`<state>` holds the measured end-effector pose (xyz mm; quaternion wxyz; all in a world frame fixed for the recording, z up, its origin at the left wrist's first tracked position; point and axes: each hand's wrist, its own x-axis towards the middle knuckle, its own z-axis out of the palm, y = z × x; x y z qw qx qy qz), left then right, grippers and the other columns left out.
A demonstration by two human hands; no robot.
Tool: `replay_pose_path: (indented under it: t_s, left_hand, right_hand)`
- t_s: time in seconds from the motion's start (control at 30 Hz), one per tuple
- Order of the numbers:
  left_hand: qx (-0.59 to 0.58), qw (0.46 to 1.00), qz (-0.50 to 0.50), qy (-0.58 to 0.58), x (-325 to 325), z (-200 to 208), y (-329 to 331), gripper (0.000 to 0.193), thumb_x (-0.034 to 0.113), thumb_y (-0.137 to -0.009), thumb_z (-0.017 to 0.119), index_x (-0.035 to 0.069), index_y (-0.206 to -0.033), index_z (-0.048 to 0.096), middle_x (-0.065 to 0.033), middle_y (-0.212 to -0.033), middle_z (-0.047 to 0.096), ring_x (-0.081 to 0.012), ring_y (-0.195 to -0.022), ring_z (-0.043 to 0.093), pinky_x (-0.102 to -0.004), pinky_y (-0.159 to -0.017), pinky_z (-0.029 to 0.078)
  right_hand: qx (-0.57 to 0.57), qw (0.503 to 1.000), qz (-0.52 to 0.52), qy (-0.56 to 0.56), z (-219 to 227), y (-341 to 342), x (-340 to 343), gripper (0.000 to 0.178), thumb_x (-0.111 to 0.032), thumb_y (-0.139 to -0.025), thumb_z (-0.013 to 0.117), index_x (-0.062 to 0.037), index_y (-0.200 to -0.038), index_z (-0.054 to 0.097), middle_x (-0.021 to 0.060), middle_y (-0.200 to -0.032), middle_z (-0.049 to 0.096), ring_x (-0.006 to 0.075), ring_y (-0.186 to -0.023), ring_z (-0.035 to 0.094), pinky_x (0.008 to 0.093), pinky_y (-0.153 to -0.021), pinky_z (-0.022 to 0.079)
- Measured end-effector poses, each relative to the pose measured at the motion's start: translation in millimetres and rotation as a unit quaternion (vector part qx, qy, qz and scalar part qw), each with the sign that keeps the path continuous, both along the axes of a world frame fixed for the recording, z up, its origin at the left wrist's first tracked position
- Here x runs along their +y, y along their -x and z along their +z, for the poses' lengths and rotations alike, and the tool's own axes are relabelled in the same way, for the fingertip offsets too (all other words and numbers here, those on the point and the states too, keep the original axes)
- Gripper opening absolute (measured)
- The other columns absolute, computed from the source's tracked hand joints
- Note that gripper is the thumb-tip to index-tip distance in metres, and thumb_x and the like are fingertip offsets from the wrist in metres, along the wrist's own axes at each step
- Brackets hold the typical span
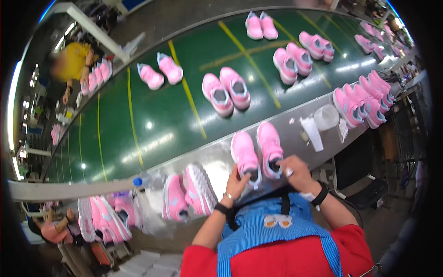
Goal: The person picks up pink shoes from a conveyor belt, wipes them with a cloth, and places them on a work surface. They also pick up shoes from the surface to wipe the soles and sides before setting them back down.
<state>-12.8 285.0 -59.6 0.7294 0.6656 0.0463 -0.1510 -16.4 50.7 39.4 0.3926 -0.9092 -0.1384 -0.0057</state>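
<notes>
Two pink sneakers stand side by side on the metal ledge in front of me, toes pointing away. My left hand (236,183) is closed on the heel of the left sneaker (245,150), with the thumb at its opening. At the heel of the right sneaker (268,141), my right hand (297,173) has its fingers curled in at the collar. A small white bit shows at the right fingers; I cannot tell what it is. Beside my left forearm, another pink sneaker (200,187) leans on its side with its sole showing, against its mate (174,196).
Beyond the metal ledge (207,154) runs a green conveyor belt (154,113) with yellow lines, carrying several pairs of pink sneakers. A clear round roll (326,117) and white paper (313,134) lie right. A row of sneakers (353,108) stands farther right. A person in yellow (74,62) works far left.
</notes>
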Motion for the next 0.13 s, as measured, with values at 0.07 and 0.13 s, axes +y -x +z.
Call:
replay_pose_path:
  t_s: [0.07,0.13]
  left_hand:
    - [-0.049,0.998,0.009,-0.05,3,-28,3,0.049,0.015,-0.076,0.059,0.0,-0.119,0.042,-0.0124,-0.093,0.06,-0.0185,-0.085,0.058,-0.0284,-0.073,0.045]
    - [-0.036,0.998,-0.053,-0.005,2,-32,0,0.06,0.013,-0.078,0.058,0.004,-0.131,0.03,-0.0135,-0.114,0.05,-0.0186,-0.106,0.049,-0.0279,-0.089,0.036]
  right_hand:
    - [0.098,0.984,0.115,0.098,-13,1,14,0.048,-0.004,-0.073,0.054,-0.0197,-0.119,0.052,0.0166,-0.094,0.052,0.0326,-0.084,0.056,0.0353,-0.073,0.046]
    - [0.192,0.952,0.147,0.189,-9,-7,17,0.054,-0.005,-0.073,0.054,-0.0226,-0.124,0.048,0.0172,-0.1,0.051,0.0336,-0.088,0.057,0.0361,-0.076,0.046]
